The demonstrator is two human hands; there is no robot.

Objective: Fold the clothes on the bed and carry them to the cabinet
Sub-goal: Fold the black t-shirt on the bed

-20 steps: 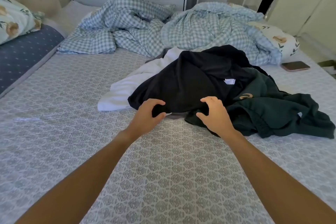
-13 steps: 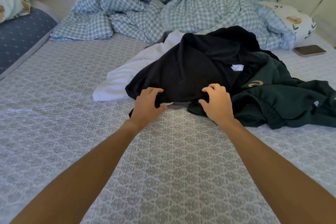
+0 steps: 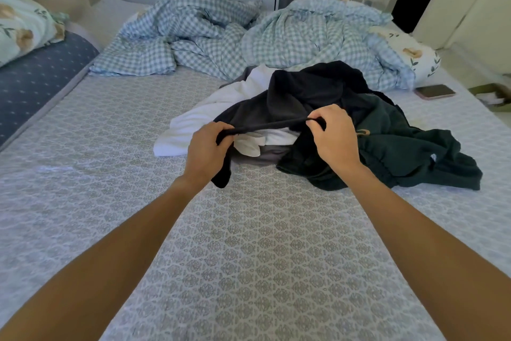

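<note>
- Nearest me, both hands are up off the bed (image 3: 249,244) with one edge of the black garment (image 3: 304,97) pulled into a taut band between them. My left hand (image 3: 206,151) has its fingers curled round the near-left end of that edge, and my right hand (image 3: 333,137) pinches the other end between thumb and fingers.
- That stretched edge is the garment's long axis as I hold it. It runs roughly left to right, rising a little toward the right grip, while a loose corner hangs down below the left grip.
- Just under the band lies the white garment (image 3: 199,122), with a grey piece showing beneath it. I judge that lifting further could drag these up too, since the black cloth lies across them.
- Beside the right grip, the dark green garment (image 3: 409,152) overlaps the black one. A snag there could pull the pile apart or tug the edge out of my pinch.
- Beyond both grips the rest of the black garment is heaped toward the checked duvet (image 3: 304,36). I cannot tell which end is the collar, so I could start the fold skewed.
- Farther right a phone (image 3: 434,91) lies on the bed, well apart from the pile.
</note>
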